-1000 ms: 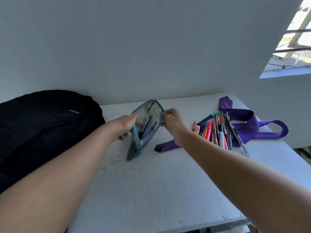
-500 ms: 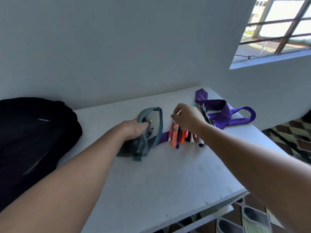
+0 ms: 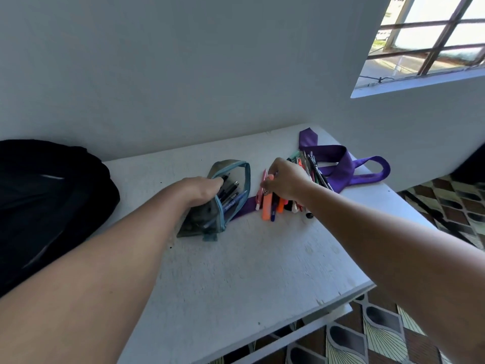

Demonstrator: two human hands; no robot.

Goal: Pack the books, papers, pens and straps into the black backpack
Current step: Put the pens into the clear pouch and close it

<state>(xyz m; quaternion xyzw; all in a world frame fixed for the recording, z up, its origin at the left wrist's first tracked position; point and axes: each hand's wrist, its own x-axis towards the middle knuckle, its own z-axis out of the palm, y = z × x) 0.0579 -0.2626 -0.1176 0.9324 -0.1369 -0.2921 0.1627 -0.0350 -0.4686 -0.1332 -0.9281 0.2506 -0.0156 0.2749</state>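
Teal-edged clear pencil pouch (image 3: 231,190) is now being held open on the table (image 3: 236,271) by the left hand (image 3: 202,190) gripping its rim, w/ the right hand (image 3: 284,179), off the pouch since a sec ago, pinching pens (image 3: 270,203) from the pile beside it, so pen-packing is getting going, black backpack (image 3: 49,198) waiting far left.

Backpack (image 3: 49,200): black, slumped at the tabletop's left end against the wall.
Pencil pouch (image 3: 223,200): see-through, teal zipper open, several dark pens inside.
Loose pens (image 3: 294,190): colourful heap lying over the strap.
Strap (image 3: 349,166): purple, looped at the right, one end running under the pouch.
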